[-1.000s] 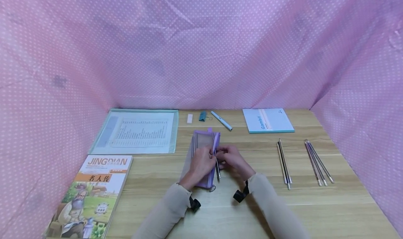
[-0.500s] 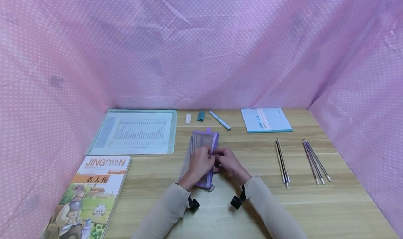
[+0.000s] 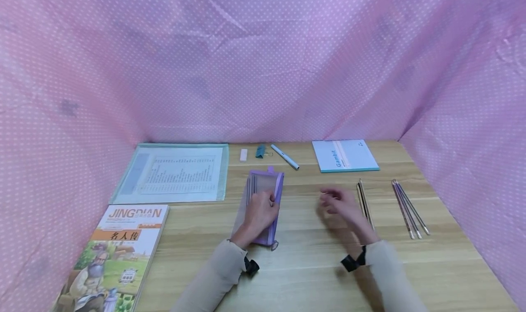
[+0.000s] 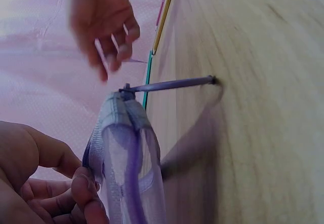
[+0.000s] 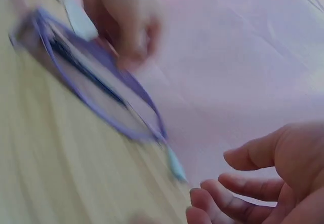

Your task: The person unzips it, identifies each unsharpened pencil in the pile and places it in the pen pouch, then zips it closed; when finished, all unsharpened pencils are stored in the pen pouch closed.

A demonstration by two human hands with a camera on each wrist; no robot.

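Pink dotted cloth (image 3: 263,60) hangs behind and along both sides of a wooden table (image 3: 308,275). Near the middle of that table is a purple mesh pencil case (image 3: 268,180), with pencils inside (image 3: 252,184) showing through the mesh; the right wrist view shows its mouth parted. A small ring (image 3: 274,245) sits at its near end. Over the case lies the left hand (image 3: 260,211), its thumb and a finger pinching the edge of the mouth. Well apart to the right is the right hand (image 3: 343,207), slightly blurred over the table, its fingers loosely bent and released, thumb clear of them. Its wrist partly covers the nearer pencils (image 3: 364,201); farther right lie the fanned pencils (image 3: 406,207). Just beyond the case, in a row, are a white eraser (image 3: 244,155), a teal clip (image 3: 260,151) and a light blue pen (image 3: 285,157), with a pale notebook (image 3: 345,156) to their right. To the left of the case lies a folder (image 3: 170,172) with a printed sheet, and nearer, an illustrated book (image 3: 111,261).
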